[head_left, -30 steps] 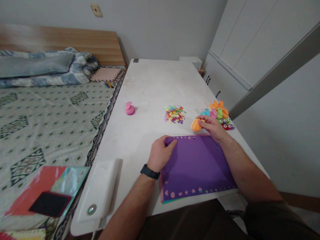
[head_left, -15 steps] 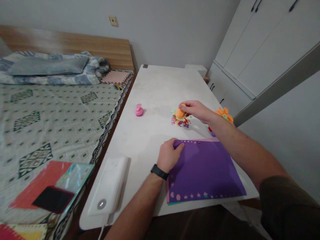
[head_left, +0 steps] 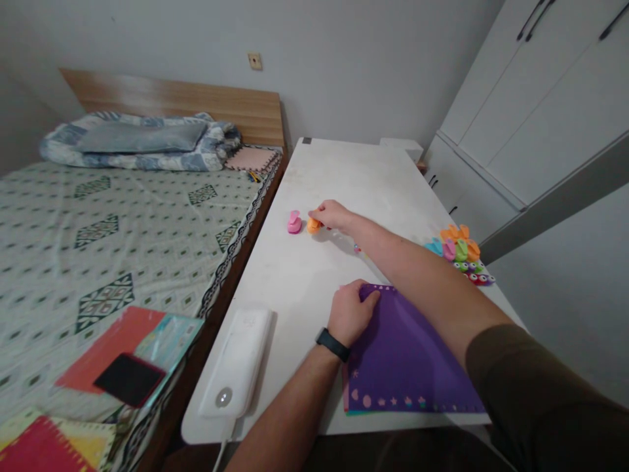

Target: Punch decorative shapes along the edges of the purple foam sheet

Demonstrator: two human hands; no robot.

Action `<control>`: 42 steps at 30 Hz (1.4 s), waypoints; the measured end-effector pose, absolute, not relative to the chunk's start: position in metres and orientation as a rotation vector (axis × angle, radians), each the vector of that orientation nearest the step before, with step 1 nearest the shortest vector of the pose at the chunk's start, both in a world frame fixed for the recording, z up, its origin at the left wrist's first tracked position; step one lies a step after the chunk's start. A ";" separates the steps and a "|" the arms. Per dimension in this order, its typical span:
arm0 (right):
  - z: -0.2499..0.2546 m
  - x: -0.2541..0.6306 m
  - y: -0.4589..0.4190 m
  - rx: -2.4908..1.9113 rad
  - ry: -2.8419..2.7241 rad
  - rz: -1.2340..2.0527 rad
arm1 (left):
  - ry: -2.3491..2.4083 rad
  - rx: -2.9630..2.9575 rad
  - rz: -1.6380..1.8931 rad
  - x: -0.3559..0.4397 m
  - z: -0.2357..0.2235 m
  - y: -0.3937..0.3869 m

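Note:
My right hand (head_left: 334,215) is closed on an orange craft punch (head_left: 313,225), at the tabletop just right of a pink craft punch (head_left: 294,222). A small gap shows between the two punches. My left hand (head_left: 351,311) grips the upper left corner of a purple sheet (head_left: 407,354), thumb on top. Small shapes are punched along the sheet's upper, left and lower edges, and pink and green sheets peek out beneath it. My right forearm passes over the sheet's right side and hides most of the punched-out paper bits (head_left: 357,249).
Several colourful punches (head_left: 460,250) stand at the table's right edge. A white device with a cable (head_left: 238,360) lies at the front left of the white table (head_left: 344,170). On the bed to the left are a phone (head_left: 129,379) and coloured sheets (head_left: 113,341).
My right hand has carried the orange punch left, from above the paper bits to beside the pink punch. My left hand keeps its hold on the purple sheet. The view has shifted.

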State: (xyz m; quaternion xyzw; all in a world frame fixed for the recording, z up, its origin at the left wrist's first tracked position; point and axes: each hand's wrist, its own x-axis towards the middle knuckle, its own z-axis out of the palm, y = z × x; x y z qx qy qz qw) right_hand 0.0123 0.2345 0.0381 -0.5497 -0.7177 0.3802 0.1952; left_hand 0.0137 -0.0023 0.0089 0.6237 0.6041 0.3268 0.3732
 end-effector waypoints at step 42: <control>0.044 0.283 0.081 -1.499 -2.057 1.172 | 1.389 1.677 0.768 0.012 0.019 -0.007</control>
